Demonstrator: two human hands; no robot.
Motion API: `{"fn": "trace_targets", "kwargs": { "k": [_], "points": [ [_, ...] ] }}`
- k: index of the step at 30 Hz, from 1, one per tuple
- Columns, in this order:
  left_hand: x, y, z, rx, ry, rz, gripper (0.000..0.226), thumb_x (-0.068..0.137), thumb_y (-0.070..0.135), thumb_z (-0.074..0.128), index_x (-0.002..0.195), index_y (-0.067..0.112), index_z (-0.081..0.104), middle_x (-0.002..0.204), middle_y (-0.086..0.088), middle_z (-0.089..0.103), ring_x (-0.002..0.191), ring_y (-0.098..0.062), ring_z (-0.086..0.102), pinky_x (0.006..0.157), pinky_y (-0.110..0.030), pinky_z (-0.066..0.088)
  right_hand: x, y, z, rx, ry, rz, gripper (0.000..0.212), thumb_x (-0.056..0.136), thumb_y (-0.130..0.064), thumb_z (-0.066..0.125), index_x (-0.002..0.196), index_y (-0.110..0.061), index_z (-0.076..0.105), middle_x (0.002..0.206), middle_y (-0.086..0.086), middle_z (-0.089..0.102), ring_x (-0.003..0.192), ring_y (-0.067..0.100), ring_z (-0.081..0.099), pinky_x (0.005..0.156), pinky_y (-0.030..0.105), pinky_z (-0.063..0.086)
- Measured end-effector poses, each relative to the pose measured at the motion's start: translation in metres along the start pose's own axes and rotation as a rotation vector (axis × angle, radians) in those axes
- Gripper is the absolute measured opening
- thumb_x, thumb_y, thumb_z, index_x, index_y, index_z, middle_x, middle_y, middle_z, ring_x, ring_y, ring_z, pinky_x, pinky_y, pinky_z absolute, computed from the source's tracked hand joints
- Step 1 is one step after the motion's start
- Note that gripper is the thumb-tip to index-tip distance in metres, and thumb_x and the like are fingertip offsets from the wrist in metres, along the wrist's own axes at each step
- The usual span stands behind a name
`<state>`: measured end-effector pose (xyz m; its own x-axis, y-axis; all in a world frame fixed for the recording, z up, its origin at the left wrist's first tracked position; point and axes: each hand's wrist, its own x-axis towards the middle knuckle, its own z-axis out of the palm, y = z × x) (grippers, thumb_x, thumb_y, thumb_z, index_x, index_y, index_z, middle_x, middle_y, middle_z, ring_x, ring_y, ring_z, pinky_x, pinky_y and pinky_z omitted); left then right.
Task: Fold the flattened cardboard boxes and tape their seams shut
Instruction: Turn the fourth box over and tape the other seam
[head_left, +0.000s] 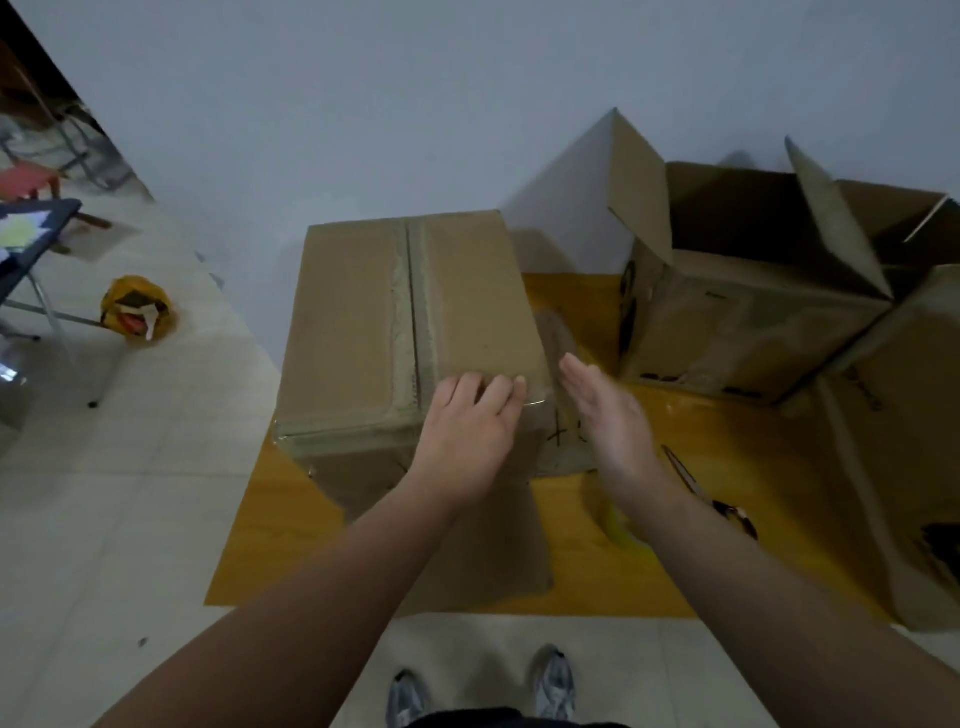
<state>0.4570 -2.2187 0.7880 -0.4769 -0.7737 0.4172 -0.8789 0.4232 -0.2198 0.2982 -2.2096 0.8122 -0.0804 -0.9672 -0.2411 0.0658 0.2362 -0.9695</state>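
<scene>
Bare left hand: palm down, fingers slightly spread and nearly straight, tips pointing away from the body. Bare right hand: set on edge just beside the left, palm facing left, fingers straight and together, holding nothing. Bare left forearm and bare right forearm reach forward, converging.

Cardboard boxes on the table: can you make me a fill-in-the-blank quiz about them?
The left hand rests on the closed box, while the right hand holds ____.
The seam along the closed box's top is covered with ____.
The second box, to its right, is not closed but ____.
On the floor lies a ____ bag.
Missing: nothing; tape; open; yellow.
</scene>
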Motion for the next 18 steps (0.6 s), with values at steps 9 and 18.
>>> {"fn": "trace_targets", "kwargs": {
  "k": [9, 18],
  "points": [
    [-0.013, 0.002, -0.006, 0.015, -0.031, -0.049, 0.063, 0.066, 0.026, 0.082, 0.125, 0.013, 0.062, 0.109, -0.001, 0.066, 0.089, -0.025, 0.061, 0.077, -0.035, 0.046, -0.004, 0.063, -0.015, -0.133, -0.353, 0.105, 0.067, 0.089, -0.073, 0.036, 0.148, -0.043, 0.028, 0.155, -0.018, 0.028, 0.143, 0.007, 0.026, 0.118, 0.041, 0.024],
    [-0.017, 0.001, -0.008, -0.091, -0.003, -0.069, 0.042, 0.076, 0.015, 0.057, 0.117, 0.014, 0.067, 0.117, -0.001, 0.068, 0.097, -0.02, 0.067, 0.078, -0.029, 0.052, 0.028, 0.03, -0.014, -0.877, -0.276, -0.332, 0.088, 0.092, -0.028, 0.065, 0.153, -0.036, 0.002, 0.101, -0.002, 0.069, 0.088, 0.019, 0.067, 0.073, 0.036, 0.057]
  ]
}}
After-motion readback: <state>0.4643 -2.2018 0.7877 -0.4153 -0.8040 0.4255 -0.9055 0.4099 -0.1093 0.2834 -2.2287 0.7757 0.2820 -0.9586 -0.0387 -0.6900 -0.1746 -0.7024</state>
